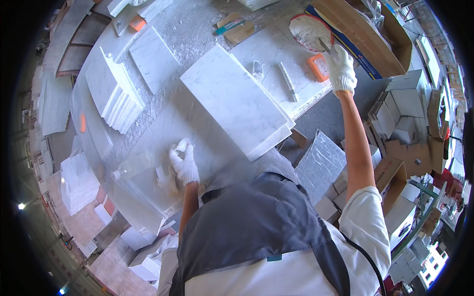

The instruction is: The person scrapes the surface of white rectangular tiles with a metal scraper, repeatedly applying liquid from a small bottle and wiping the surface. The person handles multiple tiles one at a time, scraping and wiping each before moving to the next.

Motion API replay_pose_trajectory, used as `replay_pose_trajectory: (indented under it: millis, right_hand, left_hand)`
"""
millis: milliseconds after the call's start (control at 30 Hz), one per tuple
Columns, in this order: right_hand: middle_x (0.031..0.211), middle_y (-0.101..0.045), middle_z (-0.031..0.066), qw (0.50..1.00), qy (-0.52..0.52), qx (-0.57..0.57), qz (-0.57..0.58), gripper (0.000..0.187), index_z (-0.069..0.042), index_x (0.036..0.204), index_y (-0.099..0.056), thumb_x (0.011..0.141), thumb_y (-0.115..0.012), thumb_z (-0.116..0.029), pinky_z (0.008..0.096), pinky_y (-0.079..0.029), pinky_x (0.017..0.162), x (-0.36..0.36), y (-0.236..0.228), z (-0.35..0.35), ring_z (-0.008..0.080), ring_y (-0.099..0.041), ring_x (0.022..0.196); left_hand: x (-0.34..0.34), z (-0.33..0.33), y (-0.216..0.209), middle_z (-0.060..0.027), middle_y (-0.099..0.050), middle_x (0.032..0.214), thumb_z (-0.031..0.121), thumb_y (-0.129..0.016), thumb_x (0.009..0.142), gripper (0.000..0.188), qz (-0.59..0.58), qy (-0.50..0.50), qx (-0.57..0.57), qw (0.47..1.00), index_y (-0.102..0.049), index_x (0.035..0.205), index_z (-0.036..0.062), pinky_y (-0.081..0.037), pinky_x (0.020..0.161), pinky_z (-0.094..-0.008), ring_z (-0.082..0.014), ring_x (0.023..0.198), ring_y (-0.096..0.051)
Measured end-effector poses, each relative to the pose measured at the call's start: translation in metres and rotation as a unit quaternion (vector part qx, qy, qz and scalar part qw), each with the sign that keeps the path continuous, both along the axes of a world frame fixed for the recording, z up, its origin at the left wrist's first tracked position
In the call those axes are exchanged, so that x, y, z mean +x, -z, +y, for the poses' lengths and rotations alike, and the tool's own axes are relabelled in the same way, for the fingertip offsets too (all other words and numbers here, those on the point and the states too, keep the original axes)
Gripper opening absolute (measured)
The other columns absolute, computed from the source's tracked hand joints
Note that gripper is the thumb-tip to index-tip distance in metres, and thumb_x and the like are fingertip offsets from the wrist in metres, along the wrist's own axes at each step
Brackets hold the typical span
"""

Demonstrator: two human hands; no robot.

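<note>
My right hand (341, 70), in a white knit glove, is closed around a small metal spatula (324, 45). The spatula's blade dips into a red-rimmed bowl (292, 38) of white paste (310, 30). My left hand (184, 163), gloved too, has its fingers curled together above the worktop; whatever they may pinch is too white and small to make out. Between my hands lies a short stack of white marble tiles (229, 98). An orange block (317, 67) sits just left of my right wrist, with a white marker-like tube (288, 81) farther left.
More marble tiles stand leaning in a row (116, 96) at the left, and one flat tile (154, 60) lies behind them. A brush with a teal handle (228, 27) rests at the back. An open cardboard box (363, 34) flanks the bowl. Cartons crowd the right side.
</note>
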State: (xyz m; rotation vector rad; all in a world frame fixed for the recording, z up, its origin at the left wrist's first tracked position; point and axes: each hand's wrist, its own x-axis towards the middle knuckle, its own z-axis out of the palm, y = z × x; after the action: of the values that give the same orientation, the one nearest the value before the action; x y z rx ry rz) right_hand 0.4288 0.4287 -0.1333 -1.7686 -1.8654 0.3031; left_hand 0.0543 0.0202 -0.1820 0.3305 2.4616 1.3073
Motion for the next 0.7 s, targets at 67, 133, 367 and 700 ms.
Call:
replay_pose_trajectory:
  millis: [67, 133, 367, 700]
  right_hand:
    - [0.133, -0.063, 0.0211, 0.999, 0.018, -0.044, -0.013, 0.052, -0.012, 0.138, -0.06, 0.093, -0.068, -0.037, 0.0445, -0.051, 0.1, 0.005, 0.013, 0.019, 0.0404, -0.063, 0.118]
    - [0.13, -0.065, 0.0211, 0.998, -0.009, -0.054, 0.016, 0.05, -0.012, 0.136, -0.062, 0.092, -0.068, -0.037, 0.0439, -0.052, 0.099, 0.009, 0.026, 0.038, 0.0402, -0.064, 0.117]
    - [0.118, -0.073, 0.0138, 0.999, -0.033, 0.0, 0.013, 0.034, -0.014, 0.121, -0.072, 0.096, -0.062, -0.035, 0.0397, -0.053, 0.095, 0.016, 0.042, 0.055, 0.0351, -0.068, 0.11]
    - [0.115, -0.074, 0.0152, 0.991, -0.005, -0.043, 0.128, 0.033, -0.01, 0.117, -0.074, 0.094, -0.064, -0.031, 0.0391, -0.053, 0.09, 0.004, 0.037, 0.059, 0.0333, -0.07, 0.104]
  left_hand:
    - [-0.001, 0.004, -0.002, -0.0094, -0.065, 0.122, 0.023, -0.076, 0.092, 0.046, 0.01, 0.019, -0.01, 1.0, -0.061, 0.129, 0.0012, -0.046, 0.101, -0.0355, -0.0197, 0.112, -0.06]
    - [0.0, 0.007, -0.005, -0.0069, -0.067, 0.117, 0.022, -0.074, 0.093, 0.036, 0.0, 0.015, -0.01, 1.0, -0.065, 0.123, 0.0021, -0.047, 0.098, -0.0343, -0.0173, 0.108, -0.061]
    - [0.008, 0.012, -0.011, -0.0034, -0.068, 0.113, 0.019, -0.071, 0.095, 0.029, -0.028, -0.02, 0.012, 0.999, -0.067, 0.12, 0.0055, -0.05, 0.09, -0.0302, -0.0126, 0.101, -0.061]
    - [0.008, 0.01, -0.004, -0.002, -0.068, 0.116, 0.019, -0.069, 0.097, 0.028, -0.041, -0.012, 0.025, 0.999, -0.067, 0.122, 0.0068, -0.051, 0.085, -0.0276, -0.011, 0.101, -0.061]
